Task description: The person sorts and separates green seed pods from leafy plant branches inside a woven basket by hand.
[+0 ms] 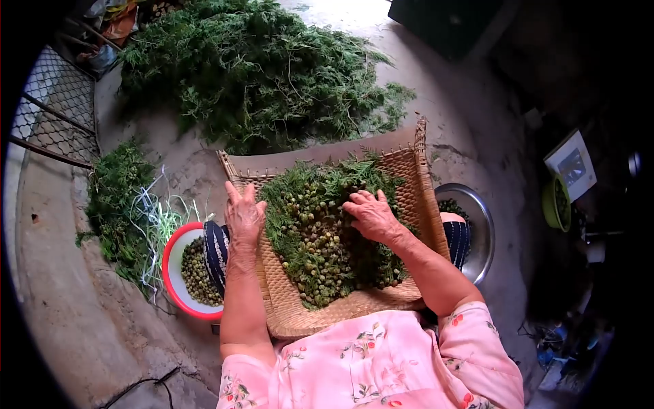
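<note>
- Rough grey concrete floor is seen all around, w/ a big heap of feathery green branches spread beyond the tray.
- Wide tan woven tray is set btwn the two basins, against the pink floral shirt; loaded w/ flat green sprigs & small round green-brown cones.
- White plastic basin w/ red rim, L side: filled w/ loose round cones, partly hidden by dark patterned cloth.
- Shiny steel basin, R side: dark green bits held inside, type unclear.
- Tray's flat far edge is pointed away from the body, closed end toward it; long axis can't be told.
- L hand: fingers spread, held at tray's L side; rim contact unclear.
- R hand: fingers bent & parted over the sprigs & cones; whether anything is pinched can't be told.
</note>
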{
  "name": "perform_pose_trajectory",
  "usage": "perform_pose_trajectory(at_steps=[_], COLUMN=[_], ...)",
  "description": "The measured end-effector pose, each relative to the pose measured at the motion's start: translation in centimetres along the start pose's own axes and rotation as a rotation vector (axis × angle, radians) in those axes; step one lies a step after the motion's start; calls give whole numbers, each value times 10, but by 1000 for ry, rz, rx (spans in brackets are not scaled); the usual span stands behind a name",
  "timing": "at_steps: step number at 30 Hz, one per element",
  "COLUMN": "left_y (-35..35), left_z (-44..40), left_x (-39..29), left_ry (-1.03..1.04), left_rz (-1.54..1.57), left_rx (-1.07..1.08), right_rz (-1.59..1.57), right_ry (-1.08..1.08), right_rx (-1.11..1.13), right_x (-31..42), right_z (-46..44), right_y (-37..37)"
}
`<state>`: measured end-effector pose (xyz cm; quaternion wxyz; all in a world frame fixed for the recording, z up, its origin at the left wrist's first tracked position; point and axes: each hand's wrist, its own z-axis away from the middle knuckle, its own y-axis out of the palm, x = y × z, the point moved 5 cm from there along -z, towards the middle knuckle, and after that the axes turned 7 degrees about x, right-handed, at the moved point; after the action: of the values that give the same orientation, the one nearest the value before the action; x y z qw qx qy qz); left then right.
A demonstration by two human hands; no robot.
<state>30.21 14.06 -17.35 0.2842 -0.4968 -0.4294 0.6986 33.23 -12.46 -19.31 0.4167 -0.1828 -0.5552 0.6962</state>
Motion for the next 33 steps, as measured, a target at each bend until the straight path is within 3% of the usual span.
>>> perform_pose_trajectory(at_steps=[2,4,7,10,14,17,20,22,26,30,32,33], left_y=[1,3,1,10,9,8,10,12,11,7,3,4], left_z=[0,-1,0,-3,-1,0,0,0,4,5,5,5], left_x=[-2,-1,-8,-5,-8,-7,-7,-6,-8,-12,-14,-13], left_ry=[6,-1,220,212,217,244,251,255,295,322,333,338], left_rz=[-110,-144,-235,-260,-305,-269,-271,-285,-285,-285,-254,-232], left_rx=[-35,-43,-236,-131,-107,-149,-149,-122,-131,-156,-131,-123], right_rz=[-26,-162,-150,-156,-199,-24,-137,-37,-72,26,70,114], right_ry=[19,79,17,-92,-235,-364,-527,-553,-476,-458,-335,-301], right_rx=[-91,24,46,102,-52,-266,-91,28,106,-70,148,122], right_x=[-7,-5,29,62,88,112,128,127,99,70,63,56], right_z=[-2,-6,-6,-5,0,13,17,17,8,3,4,5], right_y=[0,9,19,24,22,2,25,35,30,43,20,12])
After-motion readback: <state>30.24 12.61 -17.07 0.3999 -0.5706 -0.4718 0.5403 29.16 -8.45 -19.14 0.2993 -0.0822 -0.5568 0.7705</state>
